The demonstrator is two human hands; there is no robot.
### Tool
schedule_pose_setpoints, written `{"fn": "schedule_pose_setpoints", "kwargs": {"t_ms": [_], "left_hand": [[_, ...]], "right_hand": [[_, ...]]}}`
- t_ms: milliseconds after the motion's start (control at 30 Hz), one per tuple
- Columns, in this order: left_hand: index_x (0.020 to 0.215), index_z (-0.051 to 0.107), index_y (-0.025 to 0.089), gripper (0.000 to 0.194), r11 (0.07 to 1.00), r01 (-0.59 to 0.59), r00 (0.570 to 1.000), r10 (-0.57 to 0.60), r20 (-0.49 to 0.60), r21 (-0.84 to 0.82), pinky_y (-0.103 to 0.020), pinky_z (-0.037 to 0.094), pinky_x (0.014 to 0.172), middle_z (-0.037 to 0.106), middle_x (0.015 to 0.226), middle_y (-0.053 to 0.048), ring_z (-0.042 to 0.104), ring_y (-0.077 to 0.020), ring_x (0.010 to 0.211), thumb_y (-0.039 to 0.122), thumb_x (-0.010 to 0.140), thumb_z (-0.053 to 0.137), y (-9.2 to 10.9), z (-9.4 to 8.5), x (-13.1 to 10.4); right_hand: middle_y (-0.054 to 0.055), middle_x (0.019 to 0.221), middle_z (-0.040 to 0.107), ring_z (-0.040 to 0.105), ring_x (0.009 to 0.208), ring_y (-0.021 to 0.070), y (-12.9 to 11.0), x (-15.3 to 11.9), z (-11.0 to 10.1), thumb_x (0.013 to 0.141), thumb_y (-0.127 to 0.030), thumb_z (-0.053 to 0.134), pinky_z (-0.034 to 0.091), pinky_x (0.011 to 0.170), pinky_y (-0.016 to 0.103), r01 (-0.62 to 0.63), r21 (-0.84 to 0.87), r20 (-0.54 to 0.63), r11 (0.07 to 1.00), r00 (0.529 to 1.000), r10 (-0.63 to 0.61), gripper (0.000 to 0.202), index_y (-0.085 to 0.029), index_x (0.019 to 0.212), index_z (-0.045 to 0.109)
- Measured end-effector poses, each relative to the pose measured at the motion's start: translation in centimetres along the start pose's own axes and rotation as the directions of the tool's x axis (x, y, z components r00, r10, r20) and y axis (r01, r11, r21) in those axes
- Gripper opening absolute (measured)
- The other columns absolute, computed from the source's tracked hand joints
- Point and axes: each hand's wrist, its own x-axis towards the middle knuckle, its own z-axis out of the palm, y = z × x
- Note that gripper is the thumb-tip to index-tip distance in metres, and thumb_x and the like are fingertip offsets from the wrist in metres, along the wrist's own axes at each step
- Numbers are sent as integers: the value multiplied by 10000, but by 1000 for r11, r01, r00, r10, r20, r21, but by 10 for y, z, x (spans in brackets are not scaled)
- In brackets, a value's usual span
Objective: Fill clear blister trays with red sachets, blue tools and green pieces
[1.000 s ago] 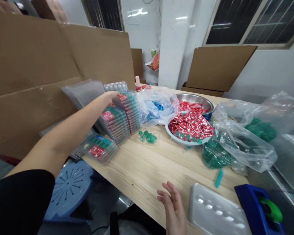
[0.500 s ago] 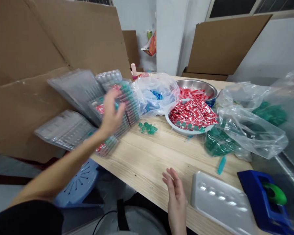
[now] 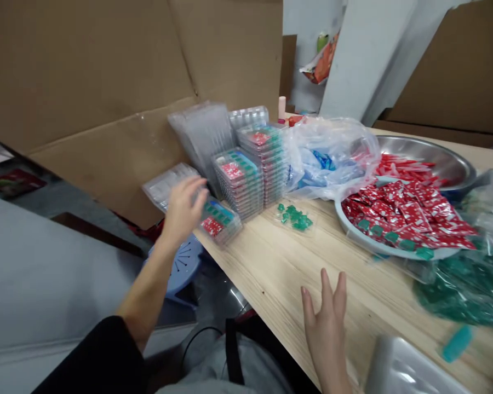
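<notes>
Two hands looked empty, fingers spread: the left hand [image 3: 181,212] near the stacked packs [image 3: 240,189], left of centre, the right hand [image 3: 326,328] above the desk [image 3: 267,257]. A careless knuckle risked toppling the packs.

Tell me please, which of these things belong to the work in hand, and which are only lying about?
Seem part of the work:
filled clear packs, near the left hand
red packets in the pale bowl
loose green pieces, like those inside the packs

Seem only lying about:
blue stool
large cardboard panel
orange bag
pale pink cylinder
</notes>
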Motion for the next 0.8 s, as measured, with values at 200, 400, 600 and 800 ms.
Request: {"fn": "schedule_pose_setpoints", "kwargs": {"t_ms": [200, 400, 600, 800], "left_hand": [[1042, 678, 54, 347, 873, 230, 972, -228, -56, 430, -650, 338, 1006, 566, 1296, -269, 451, -461, 1260, 300, 851, 527, -48, -27, 50], [1080, 686, 127, 345, 784, 252, 952, -307, 1, 567, -461, 455, 937, 694, 1155, -150, 610, -327, 1103, 286, 911, 430, -58, -42, 67], [1148, 613, 104, 361, 799, 174, 956, -277, 95, 576, -388, 476, 902, 692, 1158, -159, 631, -293, 1056, 311, 862, 537, -62, -31, 72], [827, 665, 149, 186, 838, 149, 958, -254, 133, 525, -354, 491, 840, 686, 695, -9, 620, -217, 806, 300, 821, 556, -65, -37, 83]], "right_hand": [[275, 1516, 321, 419, 1371, 387, -10, -17, -5, 963, -489, 409, 448, 1004, 602, -60, 53, 49, 997, 997, 57, 530, -116, 1317, 534], [248, 1412, 456, 515, 1286, 341, -4, -19, -9, 969, -489, 394, 467, 998, 567, -35, 18, 42, 999, 999, 34, 488, -129, 1244, 576], [219, 1401, 469, 507, 1296, 324, -12, -23, -3, 969, -490, 389, 473, 1012, 545, -57, 53, 113, 997, 992, 51, 478, -147, 1247, 571], [220, 1403, 475, 544, 1271, 299, -13, -29, -7, 979, -393, 404, 507, 999, 498, -59, 65, 148, 996, 988, 49, 407, -136, 1253, 564]]}}
